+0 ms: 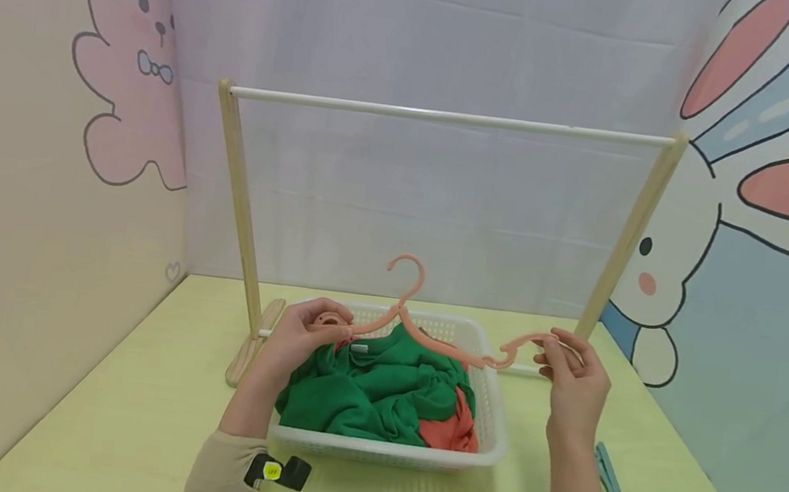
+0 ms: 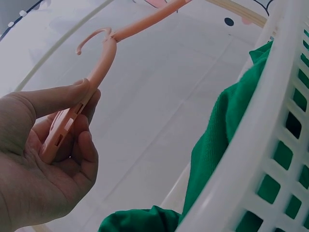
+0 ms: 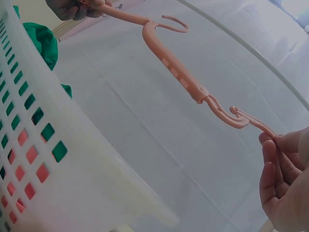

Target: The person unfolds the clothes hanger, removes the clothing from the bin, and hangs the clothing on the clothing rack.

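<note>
A peach plastic clothes hanger (image 1: 440, 348) is held up over the basket, its hook pointing upward. My left hand (image 1: 300, 337) grips the hanger's left end between thumb and fingers; the left wrist view shows the slotted arm (image 2: 103, 65) across the palm. At the other side, my right hand (image 1: 579, 385) pinches the tip of a thin curved end piece (image 3: 227, 117) that extends from the right arm. Below lies the white basket (image 1: 386, 449), filled with a green garment (image 1: 377, 394) and some red cloth (image 1: 454, 430).
Behind the basket stands a rack with a white bar (image 1: 453, 117) and wooden posts (image 1: 241, 208). A teal plastic piece (image 1: 609, 490) lies on the pale yellow table (image 1: 135, 403), beside my right forearm. Printed fabric walls enclose the sides.
</note>
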Demonstrator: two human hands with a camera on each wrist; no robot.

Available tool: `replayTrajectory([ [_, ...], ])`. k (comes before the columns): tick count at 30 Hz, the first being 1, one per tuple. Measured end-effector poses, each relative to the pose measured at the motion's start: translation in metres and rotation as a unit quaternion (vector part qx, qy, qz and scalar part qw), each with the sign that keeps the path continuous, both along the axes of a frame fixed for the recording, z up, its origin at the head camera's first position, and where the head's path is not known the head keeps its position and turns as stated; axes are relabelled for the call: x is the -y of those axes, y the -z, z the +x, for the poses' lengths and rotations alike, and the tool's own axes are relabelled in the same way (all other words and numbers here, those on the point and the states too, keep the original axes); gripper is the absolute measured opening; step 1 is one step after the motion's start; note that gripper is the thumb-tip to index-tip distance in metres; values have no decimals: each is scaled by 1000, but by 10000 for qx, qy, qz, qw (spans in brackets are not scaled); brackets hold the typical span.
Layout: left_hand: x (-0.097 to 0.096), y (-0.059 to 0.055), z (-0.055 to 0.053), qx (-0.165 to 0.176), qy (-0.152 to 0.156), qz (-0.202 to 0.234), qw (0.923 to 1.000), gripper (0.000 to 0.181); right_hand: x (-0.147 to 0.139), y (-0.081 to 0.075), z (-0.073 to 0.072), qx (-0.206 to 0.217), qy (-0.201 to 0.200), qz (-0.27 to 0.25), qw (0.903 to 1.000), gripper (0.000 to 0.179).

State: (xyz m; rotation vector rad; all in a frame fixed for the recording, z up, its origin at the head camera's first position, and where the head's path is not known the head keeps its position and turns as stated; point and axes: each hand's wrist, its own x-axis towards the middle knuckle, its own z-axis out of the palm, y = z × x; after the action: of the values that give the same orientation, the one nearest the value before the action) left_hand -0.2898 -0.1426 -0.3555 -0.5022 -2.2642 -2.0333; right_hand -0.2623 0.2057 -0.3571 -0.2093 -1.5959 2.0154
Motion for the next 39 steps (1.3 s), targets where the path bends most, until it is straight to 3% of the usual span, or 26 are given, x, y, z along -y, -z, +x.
replayTrajectory([
  [7, -2, -1, 1, 69, -16, 2, 10000, 28, -2, 1, 3, 47, 72, -199, 9998, 15],
  [16, -2, 4, 4, 206, -213, -24, 9996, 28, -7, 9, 6, 358, 116, 195, 9991, 23],
  [22, -2, 2, 1, 106, -296, -28, 9995, 26, -9, 10, 3, 308, 124, 299, 9990, 26],
  [30, -2, -1, -2, 132, -366, -38, 9992, 25, -11, 14, 0, 357, 403, 980, 9937, 27],
  [39, -5, -3, -2, 131, -440, -34, 9989, 29, -13, 19, 5, 392, 867, 1967, 9758, 30],
])
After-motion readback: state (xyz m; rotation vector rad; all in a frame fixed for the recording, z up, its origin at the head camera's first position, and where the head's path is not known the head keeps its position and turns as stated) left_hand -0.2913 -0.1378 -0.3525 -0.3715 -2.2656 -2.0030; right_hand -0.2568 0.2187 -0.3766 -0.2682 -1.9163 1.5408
